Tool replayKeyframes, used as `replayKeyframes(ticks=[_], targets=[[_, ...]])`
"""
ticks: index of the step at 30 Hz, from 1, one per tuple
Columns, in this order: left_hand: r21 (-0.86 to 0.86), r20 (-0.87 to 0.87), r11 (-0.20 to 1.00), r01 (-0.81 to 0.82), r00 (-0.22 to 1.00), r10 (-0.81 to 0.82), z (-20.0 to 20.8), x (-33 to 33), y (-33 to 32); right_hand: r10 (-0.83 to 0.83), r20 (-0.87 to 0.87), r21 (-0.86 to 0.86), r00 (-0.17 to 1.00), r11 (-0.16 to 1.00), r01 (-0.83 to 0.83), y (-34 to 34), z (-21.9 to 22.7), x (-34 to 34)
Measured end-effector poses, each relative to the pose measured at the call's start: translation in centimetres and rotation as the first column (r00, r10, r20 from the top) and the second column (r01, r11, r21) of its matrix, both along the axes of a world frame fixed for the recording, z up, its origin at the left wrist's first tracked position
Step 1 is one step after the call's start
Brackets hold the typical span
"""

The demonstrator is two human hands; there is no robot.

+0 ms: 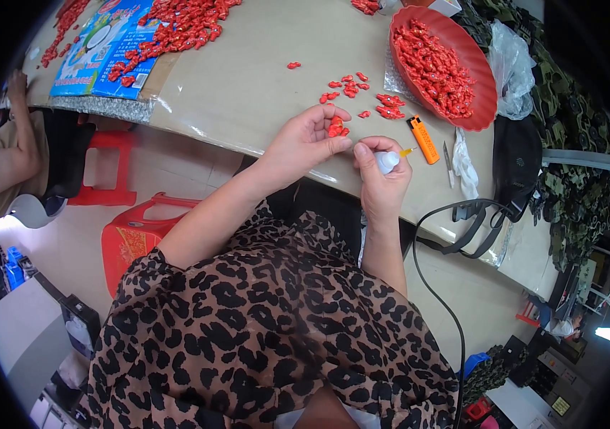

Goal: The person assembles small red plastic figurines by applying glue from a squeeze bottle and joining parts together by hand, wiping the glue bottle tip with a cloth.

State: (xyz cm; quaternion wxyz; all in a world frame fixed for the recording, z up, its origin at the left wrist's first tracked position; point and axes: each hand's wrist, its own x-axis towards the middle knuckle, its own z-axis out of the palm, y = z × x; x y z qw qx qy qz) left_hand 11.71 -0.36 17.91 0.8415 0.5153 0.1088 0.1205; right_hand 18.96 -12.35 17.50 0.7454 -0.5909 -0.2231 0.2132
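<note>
Over the near edge of the table, my left hand (305,139) pinches a small glossy red figurine (336,127) between thumb and fingers. Close beside it, my right hand (384,182) is wrapped round a small white bottle (388,162) with a thin yellow nozzle that points to the right. My right thumb and fingertip come near my left thumb; whether they also hold a tiny piece I cannot tell. Several loose red figurines (350,89) lie on the table just beyond my hands, with a small cluster (391,107) to their right.
Right of my hands lie an orange lighter (424,139), a thin metal tool (449,164) and a crumpled tissue (465,164). A red scalloped tray (487,107) holds many red pieces. More sit on blue cardboard (76,82). A black cable (434,279) hangs beside me. Another person (15,164) sits left.
</note>
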Motion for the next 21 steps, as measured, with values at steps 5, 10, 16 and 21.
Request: replayKeyframes(ticks=[5,10,16,21], targets=[[0.408,-0.1,0.902,-0.144,0.975,0.201,-0.6,1.6,-1.0,-0.067,-0.089,0.103,0.994,0.992,0.076,0.1,0.0,0.1],[0.559,-0.089,0.807,-0.192,0.953,0.288,-1.2,2.1,-0.9,-0.036,-0.125,0.113,0.992,0.992,0.05,0.0,0.2,0.4],[0.092,-0.103,0.979,-0.181,0.976,0.19,-0.2,0.8,-0.6,0.067,-0.257,0.157,0.964,0.987,-0.027,-0.3,1.0,0.9],[0.03,0.0,0.971,-0.237,0.972,0.237,-0.2,0.8,-0.6,0.118,-0.253,0.137,0.96,0.987,-0.085,-0.8,1.1,1.3]])
